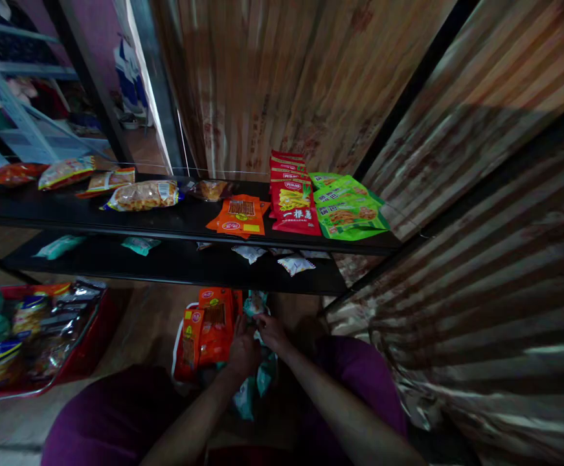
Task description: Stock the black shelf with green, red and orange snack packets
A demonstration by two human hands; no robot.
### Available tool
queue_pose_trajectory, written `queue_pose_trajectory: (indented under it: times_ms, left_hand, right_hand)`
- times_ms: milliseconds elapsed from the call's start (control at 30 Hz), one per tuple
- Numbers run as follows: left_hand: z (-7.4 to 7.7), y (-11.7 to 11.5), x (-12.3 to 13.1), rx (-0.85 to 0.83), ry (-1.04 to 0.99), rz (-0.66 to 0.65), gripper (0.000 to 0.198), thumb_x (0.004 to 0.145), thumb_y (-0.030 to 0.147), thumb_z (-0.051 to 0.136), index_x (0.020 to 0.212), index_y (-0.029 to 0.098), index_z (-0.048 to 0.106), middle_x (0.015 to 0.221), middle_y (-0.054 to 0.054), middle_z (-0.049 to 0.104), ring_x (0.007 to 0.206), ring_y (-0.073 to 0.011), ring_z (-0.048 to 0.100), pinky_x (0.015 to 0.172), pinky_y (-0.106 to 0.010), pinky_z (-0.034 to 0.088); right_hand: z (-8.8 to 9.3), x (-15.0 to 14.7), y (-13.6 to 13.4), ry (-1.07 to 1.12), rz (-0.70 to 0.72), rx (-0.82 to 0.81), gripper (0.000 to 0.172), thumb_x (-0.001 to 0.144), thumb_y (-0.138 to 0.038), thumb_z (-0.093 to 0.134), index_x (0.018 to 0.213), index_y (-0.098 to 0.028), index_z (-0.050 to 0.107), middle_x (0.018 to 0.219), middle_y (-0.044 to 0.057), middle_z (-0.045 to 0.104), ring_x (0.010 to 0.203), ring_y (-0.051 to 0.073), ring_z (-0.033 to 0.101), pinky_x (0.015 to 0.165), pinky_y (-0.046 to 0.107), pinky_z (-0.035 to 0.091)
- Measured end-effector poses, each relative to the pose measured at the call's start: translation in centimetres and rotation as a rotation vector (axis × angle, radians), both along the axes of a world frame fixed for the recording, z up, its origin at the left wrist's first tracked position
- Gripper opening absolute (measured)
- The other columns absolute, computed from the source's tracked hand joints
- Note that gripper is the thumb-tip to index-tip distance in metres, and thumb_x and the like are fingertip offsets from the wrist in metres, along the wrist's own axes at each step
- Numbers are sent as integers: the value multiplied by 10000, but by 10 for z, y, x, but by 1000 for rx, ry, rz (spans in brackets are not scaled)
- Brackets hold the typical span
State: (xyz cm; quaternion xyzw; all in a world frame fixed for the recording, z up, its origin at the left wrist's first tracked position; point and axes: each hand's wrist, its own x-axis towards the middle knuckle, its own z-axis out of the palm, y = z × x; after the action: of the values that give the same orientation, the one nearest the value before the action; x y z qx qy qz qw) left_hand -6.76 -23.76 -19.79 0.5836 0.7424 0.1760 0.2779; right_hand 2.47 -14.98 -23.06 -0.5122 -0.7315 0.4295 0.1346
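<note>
Both hands reach down into a basket (177,356) on the floor between my knees. My right hand (270,330) is closed, its fingertips pinching the near edge of a small teal packet (255,303). Close beside it, my left hand (243,349) is bent with its fingers drawn in; what they hold is hidden in the dim light. Left of my left hand, orange snack packets (212,330) stand in the basket. Below the hands lie more teal packets (244,398), partly covered by my forearms.
A black upper shelf (184,220) carries red packets (294,204), green packets (349,210), flat orange packets (240,215) and bagged snacks (140,195). Small white packets (295,264) and teal ones lie on the lower shelf (189,262). A red basket (87,343) full of snacks stands left; corrugated sheeting (480,291) rises right.
</note>
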Motion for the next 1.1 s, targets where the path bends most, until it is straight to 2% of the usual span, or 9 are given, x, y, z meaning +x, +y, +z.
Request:
queue_pose_trajectory:
  times_ms: [200,433,567,667,867,1100]
  left_hand:
    - [14,-18,-12,19,28,-76,479,764,102,438,1222,118,579,1471,-100,389,1419,-219,199,1159,-365,207]
    - [21,-62,-31,-57,83,-120,462,757,146,427,1175,101,619,1498,-85,345,1420,-228,194,1164,-349,198]
    - [22,-76,-24,-52,80,-120,474,762,154,444,1205,107,606,1486,-84,368,1420,-228,197,1154,-349,205]
    - [24,-79,-11,-28,85,-131,455,790,159,434,1212,121,602,1468,-81,399,1411,-207,227,1141,-328,223]
    - [27,-74,3,42,59,-189,397,785,137,462,1135,135,649,1425,-93,457,1368,-207,329,1130,-300,244]
    - [26,-62,8,78,40,-248,419,788,85,443,1151,138,646,1422,-95,460,1362,-184,339,1129,-265,230]
  right_hand:
    - [9,-17,-4,84,-103,32,327,822,-139,431,1004,-140,702,1090,110,695,1050,220,628,964,335,437]
    - [16,-33,-44,175,-152,51,351,820,-221,425,1041,-179,695,1060,73,707,983,208,656,901,325,480]
    - [24,-25,-61,169,-153,99,335,802,-212,428,978,-191,712,1008,64,724,932,203,666,873,335,493]
    - [36,-10,-61,136,-169,140,323,800,-201,435,959,-196,715,952,59,734,877,197,674,835,326,504]
    - [62,13,-56,126,-238,255,350,788,-158,430,996,-175,711,1058,73,714,1017,206,650,925,330,466]
    - [72,23,-62,84,-253,265,373,788,-158,411,989,-217,720,1019,46,726,937,199,672,864,302,485]
